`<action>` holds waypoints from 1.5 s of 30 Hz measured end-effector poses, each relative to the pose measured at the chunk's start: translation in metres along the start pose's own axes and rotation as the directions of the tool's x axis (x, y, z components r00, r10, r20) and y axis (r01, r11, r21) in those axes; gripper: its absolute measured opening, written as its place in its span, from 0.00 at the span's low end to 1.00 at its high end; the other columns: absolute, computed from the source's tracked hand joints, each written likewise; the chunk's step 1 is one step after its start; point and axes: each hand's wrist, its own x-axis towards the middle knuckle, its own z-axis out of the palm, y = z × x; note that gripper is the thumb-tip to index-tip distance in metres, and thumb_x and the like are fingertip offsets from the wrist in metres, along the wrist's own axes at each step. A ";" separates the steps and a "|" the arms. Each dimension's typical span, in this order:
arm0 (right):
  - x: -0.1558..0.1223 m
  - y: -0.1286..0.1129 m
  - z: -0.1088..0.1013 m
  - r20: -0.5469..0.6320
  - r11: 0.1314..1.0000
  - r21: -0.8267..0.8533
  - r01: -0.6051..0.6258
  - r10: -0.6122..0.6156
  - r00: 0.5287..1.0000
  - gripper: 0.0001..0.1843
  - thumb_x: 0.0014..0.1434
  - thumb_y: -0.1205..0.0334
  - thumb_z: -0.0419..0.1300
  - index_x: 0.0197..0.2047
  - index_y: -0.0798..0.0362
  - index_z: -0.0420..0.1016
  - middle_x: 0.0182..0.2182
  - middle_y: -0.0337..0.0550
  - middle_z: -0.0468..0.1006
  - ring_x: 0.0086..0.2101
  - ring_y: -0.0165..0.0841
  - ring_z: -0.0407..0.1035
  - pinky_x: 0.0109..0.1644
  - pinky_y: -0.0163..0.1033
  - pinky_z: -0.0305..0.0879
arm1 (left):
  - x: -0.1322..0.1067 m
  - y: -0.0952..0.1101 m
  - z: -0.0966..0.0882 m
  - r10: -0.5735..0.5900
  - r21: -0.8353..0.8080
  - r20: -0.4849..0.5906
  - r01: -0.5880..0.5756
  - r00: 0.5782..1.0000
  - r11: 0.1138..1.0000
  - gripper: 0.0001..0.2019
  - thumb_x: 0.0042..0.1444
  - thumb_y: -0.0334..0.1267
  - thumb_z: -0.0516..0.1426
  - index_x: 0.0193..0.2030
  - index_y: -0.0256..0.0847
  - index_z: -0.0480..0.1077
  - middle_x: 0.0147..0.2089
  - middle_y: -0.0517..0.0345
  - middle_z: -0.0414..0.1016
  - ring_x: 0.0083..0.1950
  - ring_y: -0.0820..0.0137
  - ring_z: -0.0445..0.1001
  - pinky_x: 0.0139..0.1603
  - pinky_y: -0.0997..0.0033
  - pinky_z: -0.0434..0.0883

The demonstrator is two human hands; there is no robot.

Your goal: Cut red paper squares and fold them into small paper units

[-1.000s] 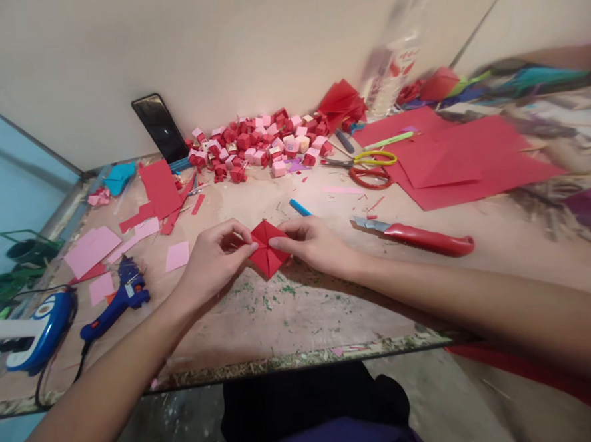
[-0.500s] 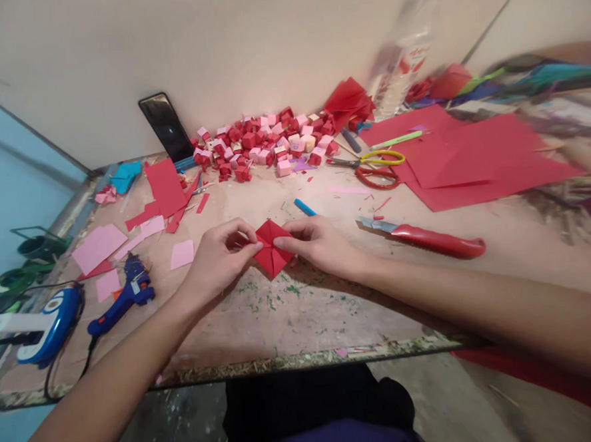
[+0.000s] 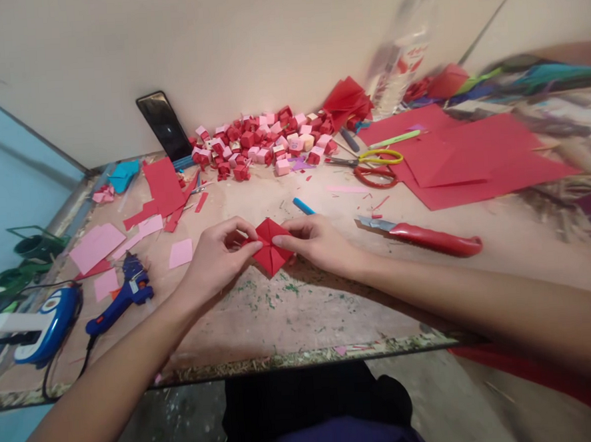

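Between my hands is a small folded square of red paper (image 3: 271,257), turned like a diamond with crease lines meeting at its middle. My left hand (image 3: 223,252) pinches its left corner between thumb and fingers. On the right corner, my right hand (image 3: 317,243) grips the paper, its thumb lying on the top face and the fingers partly hidden beneath. A blue pen (image 3: 303,206) lies just beyond my right hand. To the right of that hand rests a red-handled utility knife (image 3: 427,238) with its blade out.
A heap of red and pink paper cubes (image 3: 265,143) lies along the wall. Scissors (image 3: 377,169), red sheets (image 3: 472,157) and a plastic bottle (image 3: 400,61) are at right. A phone (image 3: 163,126), pink paper pieces (image 3: 97,246) and a blue glue gun (image 3: 122,295) are at left.
Both hands keep the same hold on the folded red paper. The whole view has shifted very slightly; nothing else visibly differs.
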 end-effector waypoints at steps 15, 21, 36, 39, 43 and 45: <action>0.000 0.003 0.001 0.002 1.000 0.024 0.008 -0.008 1.000 0.14 0.65 0.54 0.65 0.32 0.54 0.78 0.24 0.35 0.71 0.28 0.29 0.63 0.37 0.40 0.59 | -0.002 0.001 -0.002 0.294 0.454 0.011 -0.267 0.956 0.850 0.06 0.62 0.34 0.68 0.45 0.44 0.79 0.43 0.58 0.85 0.40 0.67 0.81 0.46 0.66 0.76; 0.000 0.000 0.000 -0.005 0.999 0.032 -0.029 0.029 1.000 0.15 0.65 0.52 0.66 0.33 0.55 0.78 0.25 0.35 0.72 0.27 0.29 0.61 0.35 0.40 0.58 | -0.001 0.003 -0.005 0.364 0.491 0.064 -0.346 0.929 0.799 0.03 0.68 0.40 0.65 0.44 0.45 0.79 0.46 0.58 0.85 0.44 0.67 0.82 0.49 0.67 0.75; 0.002 0.003 0.000 -0.016 0.999 0.036 0.002 -0.002 1.000 0.13 0.64 0.56 0.65 0.34 0.57 0.80 0.25 0.35 0.74 0.27 0.27 0.64 0.37 0.40 0.60 | 0.000 0.003 -0.005 0.454 0.471 0.105 -0.446 0.885 0.761 0.03 0.66 0.33 0.65 0.45 0.43 0.80 0.52 0.54 0.83 0.53 0.64 0.82 0.55 0.64 0.77; 0.002 0.003 0.000 -0.027 0.999 0.048 -0.012 0.013 1.000 0.12 0.64 0.56 0.65 0.35 0.57 0.81 0.26 0.36 0.76 0.27 0.28 0.64 0.37 0.40 0.61 | 0.000 0.001 -0.003 0.352 0.364 0.004 -0.329 0.936 0.871 0.10 0.63 0.30 0.66 0.49 0.45 0.79 0.51 0.57 0.83 0.48 0.68 0.81 0.47 0.70 0.77; 0.002 0.002 0.000 -0.060 0.997 0.071 -0.012 0.016 0.998 0.11 0.64 0.58 0.65 0.37 0.57 0.82 0.28 0.39 0.78 0.28 0.29 0.65 0.37 0.40 0.61 | 0.003 0.000 0.000 0.099 0.063 -0.109 -0.092 0.989 0.994 0.20 0.56 0.30 0.69 0.55 0.47 0.78 0.47 0.59 0.82 0.42 0.71 0.80 0.40 0.74 0.75; 0.002 0.002 -0.001 -0.070 0.996 0.090 -0.023 0.030 0.997 0.11 0.63 0.57 0.66 0.38 0.57 0.83 0.31 0.41 0.79 0.30 0.30 0.66 0.37 0.40 0.61 | 0.005 0.000 0.001 0.008 -0.080 -0.092 -0.015 0.996 0.997 0.20 0.53 0.31 0.69 0.54 0.45 0.78 0.43 0.60 0.82 0.39 0.71 0.79 0.40 0.73 0.74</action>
